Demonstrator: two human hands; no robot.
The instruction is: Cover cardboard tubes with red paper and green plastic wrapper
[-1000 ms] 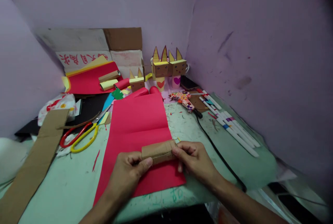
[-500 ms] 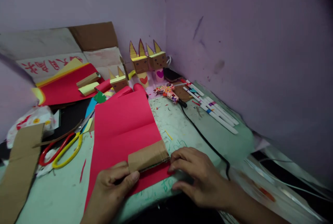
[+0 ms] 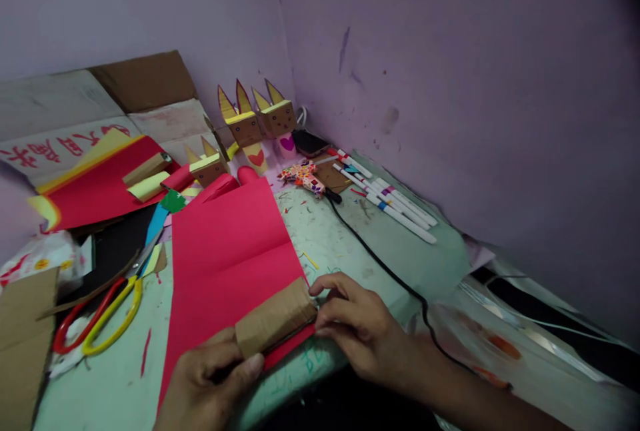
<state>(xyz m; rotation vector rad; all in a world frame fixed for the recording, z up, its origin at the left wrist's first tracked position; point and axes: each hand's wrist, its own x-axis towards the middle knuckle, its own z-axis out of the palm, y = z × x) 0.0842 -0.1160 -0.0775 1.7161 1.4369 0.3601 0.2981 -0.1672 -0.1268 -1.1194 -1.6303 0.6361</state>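
A flattened brown cardboard tube (image 3: 275,317) lies across the near end of a long sheet of red paper (image 3: 230,237). My left hand (image 3: 213,371) grips the tube's left end, the thumb in front and the fingers behind. At the other end, my right hand (image 3: 353,324) is closed with its fingertips against the tube, close to the paper's right edge. The paper has a crease across its middle and reaches back toward the cardboard figures.
Red-and-yellow scissors (image 3: 113,314) lie left of the paper, near a cardboard strip (image 3: 25,344). Cardboard figures with pointed ears (image 3: 245,131) stand at the back. A patterned glue gun (image 3: 305,177) with a black cord (image 3: 380,257) and several markers (image 3: 400,207) lie to the right.
The view has swung right, so things sit further left. My right thumb has closed up toward its fingers at the tube's end. The tube is slightly more tilted.
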